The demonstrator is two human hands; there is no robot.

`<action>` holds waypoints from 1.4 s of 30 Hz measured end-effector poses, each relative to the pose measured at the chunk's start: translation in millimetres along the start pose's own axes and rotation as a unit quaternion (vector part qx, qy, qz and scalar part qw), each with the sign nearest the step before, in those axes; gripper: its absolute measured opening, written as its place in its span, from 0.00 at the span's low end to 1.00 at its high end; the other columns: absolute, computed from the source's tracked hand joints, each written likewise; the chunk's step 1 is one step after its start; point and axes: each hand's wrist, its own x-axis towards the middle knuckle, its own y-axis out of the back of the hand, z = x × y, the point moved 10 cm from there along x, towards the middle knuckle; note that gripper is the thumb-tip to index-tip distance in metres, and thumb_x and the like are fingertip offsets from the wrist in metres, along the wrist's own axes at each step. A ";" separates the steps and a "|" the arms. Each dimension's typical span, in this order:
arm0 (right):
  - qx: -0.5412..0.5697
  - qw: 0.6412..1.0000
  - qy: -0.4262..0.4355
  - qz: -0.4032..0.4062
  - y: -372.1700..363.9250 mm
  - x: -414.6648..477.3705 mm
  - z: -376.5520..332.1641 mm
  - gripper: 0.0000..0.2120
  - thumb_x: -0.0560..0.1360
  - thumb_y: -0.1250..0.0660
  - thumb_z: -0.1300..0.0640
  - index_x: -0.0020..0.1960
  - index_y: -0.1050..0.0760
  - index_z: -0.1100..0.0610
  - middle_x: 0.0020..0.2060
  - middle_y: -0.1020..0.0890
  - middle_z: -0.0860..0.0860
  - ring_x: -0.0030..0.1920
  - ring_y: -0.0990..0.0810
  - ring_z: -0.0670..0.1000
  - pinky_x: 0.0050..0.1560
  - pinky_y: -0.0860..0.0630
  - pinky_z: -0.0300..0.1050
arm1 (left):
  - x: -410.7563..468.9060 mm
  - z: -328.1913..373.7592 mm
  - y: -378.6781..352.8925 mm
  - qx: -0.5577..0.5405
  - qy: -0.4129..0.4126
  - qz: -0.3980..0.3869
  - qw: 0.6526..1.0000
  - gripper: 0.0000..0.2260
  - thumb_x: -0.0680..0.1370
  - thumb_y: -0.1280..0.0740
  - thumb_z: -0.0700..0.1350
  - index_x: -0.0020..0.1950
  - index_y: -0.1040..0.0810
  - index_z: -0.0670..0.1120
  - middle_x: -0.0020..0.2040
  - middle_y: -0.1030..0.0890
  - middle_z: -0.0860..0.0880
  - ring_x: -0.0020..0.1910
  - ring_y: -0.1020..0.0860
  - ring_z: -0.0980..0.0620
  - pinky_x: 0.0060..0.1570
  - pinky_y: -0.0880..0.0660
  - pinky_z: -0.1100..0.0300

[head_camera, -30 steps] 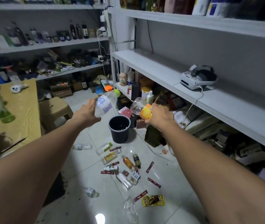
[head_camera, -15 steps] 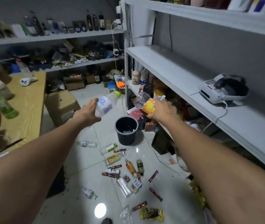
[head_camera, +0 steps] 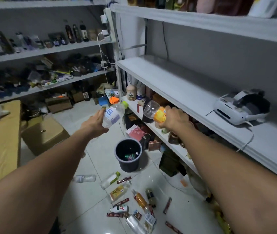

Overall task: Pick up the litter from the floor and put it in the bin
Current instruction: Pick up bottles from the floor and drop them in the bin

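At arm's length, well above the floor (head_camera: 87,208), two bottles are held: a clear green-capped bottle (head_camera: 113,114) is gripped near its base by the fingers of the left hand (head_camera: 95,122), and an orange-labelled bottle (head_camera: 154,112) is clasped in the curled fingers of the right hand (head_camera: 175,119). Below, a black bin (head_camera: 129,165) is seen with wrappers inside, and more bottles and wrappers (head_camera: 131,200) are scattered just beside it
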 end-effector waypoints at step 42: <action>0.041 0.987 0.156 -0.022 -644.0 379.6 -134.3 0.33 0.71 0.27 0.47 0.70 0.37 0.55 0.66 0.30 0.56 0.67 0.32 0.59 0.59 0.31 0.50 | 354.5 -264.2 -474.1 0.018 0.080 0.145 0.986 0.37 0.71 0.29 0.48 0.74 0.46 0.49 0.68 0.36 0.45 0.63 0.29 0.40 0.58 0.29 0.42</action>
